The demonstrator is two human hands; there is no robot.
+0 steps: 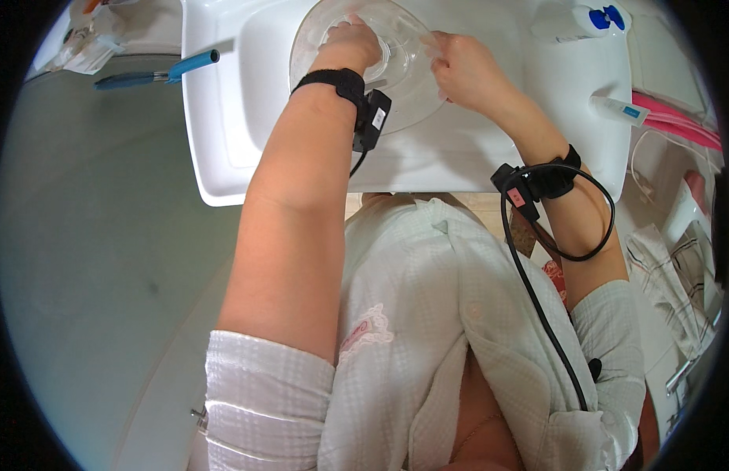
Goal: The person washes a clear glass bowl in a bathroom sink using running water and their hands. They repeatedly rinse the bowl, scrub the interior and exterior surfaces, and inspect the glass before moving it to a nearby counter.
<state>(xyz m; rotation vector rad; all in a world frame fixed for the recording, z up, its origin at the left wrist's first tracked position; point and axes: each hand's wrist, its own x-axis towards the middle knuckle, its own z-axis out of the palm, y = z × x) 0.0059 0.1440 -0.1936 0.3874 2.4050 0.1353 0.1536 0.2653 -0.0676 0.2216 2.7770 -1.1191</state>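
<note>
A large clear, round transparent dish or lid (400, 112) is tilted over the white sink basin (261, 88). My right hand (467, 70) grips its right rim between thumb and fingers. My left hand (350, 44) lies curled on its inner surface, near the middle; whether it holds anything is hidden by the hand itself. Both wrists wear black straps with small black devices, and a black cable loops by the right forearm.
A blue-handled brush or razor-like tool (191, 65) rests across the sink's left edge. On the right ledge are a white pump bottle with a blue top (570, 25) and a small white tube (617, 110). Pink bands (679, 120) and a striped cloth (664, 282) lie further right.
</note>
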